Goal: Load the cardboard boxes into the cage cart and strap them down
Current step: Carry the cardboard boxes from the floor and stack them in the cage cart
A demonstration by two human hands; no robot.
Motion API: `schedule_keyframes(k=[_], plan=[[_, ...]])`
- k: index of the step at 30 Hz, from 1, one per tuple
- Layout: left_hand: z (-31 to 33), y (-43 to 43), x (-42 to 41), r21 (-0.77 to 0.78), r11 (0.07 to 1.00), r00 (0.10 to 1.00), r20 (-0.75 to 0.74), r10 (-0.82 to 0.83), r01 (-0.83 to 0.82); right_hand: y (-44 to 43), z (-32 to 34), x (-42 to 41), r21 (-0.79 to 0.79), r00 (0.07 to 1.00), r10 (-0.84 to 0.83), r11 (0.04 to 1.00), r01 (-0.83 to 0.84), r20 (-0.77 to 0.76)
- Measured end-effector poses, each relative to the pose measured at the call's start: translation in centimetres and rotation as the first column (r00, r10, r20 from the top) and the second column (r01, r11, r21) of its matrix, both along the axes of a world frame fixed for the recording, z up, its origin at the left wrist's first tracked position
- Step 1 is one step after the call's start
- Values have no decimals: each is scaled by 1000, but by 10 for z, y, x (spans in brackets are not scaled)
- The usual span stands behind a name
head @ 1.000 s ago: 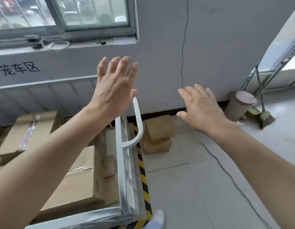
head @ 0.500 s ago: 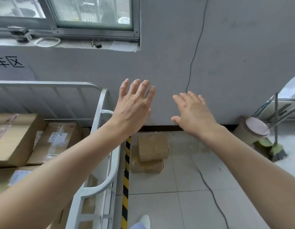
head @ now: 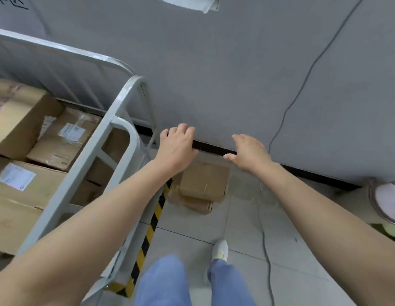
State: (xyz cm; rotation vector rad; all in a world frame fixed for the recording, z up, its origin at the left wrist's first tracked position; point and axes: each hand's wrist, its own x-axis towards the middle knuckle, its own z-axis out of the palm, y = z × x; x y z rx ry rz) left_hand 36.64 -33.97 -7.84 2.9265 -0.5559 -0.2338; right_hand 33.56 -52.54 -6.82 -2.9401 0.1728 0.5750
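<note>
Two legs in blue trousers (head: 163,281) and one pale shoe (head: 220,249) fill the bottom centre of the frame as we stand on grey tiles (head: 302,250). Our bare forearms stretch forward from both lower corners. Yellow-and-black tape (head: 152,224) runs along the floor just beside the cart (head: 76,173), whose grey metal frame takes up the left of the frame. Inside it lie several cardboard boxes (head: 66,138), some with white labels, packed close against each other. Past the cart's corner, at mid-frame, our left hand (head: 177,146) hangs with its fingers loosely bent downward, holding nothing. Our right hand (head: 249,152), just to the right of it, is spread wide with the thumb out, also holding nothing. Below and between the two hands, a stack (head: 203,182) of two more boxes sits on the floor at the foot of the wall (head: 214,74), outside the cart; whether either hand touches the top one we cannot tell. A thin dark cable (head: 264,239) trails across the tiles and up the grey wall at right. A round bin (head: 384,202) stands at the right edge.
</note>
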Motion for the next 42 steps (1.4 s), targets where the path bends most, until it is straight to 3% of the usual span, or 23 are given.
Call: schedule_keyframes(k=[7, 12, 19, 23, 26, 28, 31, 36, 42], plan=[[-137, -30, 32, 138, 984, 929, -335, 156, -115, -41, -129, 32, 103, 990, -2, 994, 17, -140], [-252, -33, 56, 184, 966, 848, -470, 247, -179, -59, -259, 45, 167, 953, -149, 966, 197, -263], [-399, -30, 77, 63, 899, 669, -646, 367, -433, -72, -427, 52, 145, 873, -339, 901, 408, -351], [-457, -37, 83, -20, 825, 618, -672, 407, -565, -76, -485, 56, 245, 782, -482, 765, 595, -395], [-483, -43, 85, -123, 646, 498, -749, 438, -754, -77, -508, 57, 412, 644, -606, 495, 765, -468], [-485, -46, 84, -133, 552, 437, -769, 467, -823, -77, -508, 59, 467, 569, -658, 352, 811, -493], [-461, -52, 80, -116, 503, 401, -763, 507, -857, -78, -482, 57, 497, 538, -669, 279, 822, -513], [-358, -69, 78, -114, 512, 418, -738, 530, -851, -88, -379, 55, 543, 568, -695, 296, 785, -441], [-183, -83, 81, -170, 479, 441, -720, 536, -861, -102, -202, 62, 592, 624, -713, 364, 718, -319]])
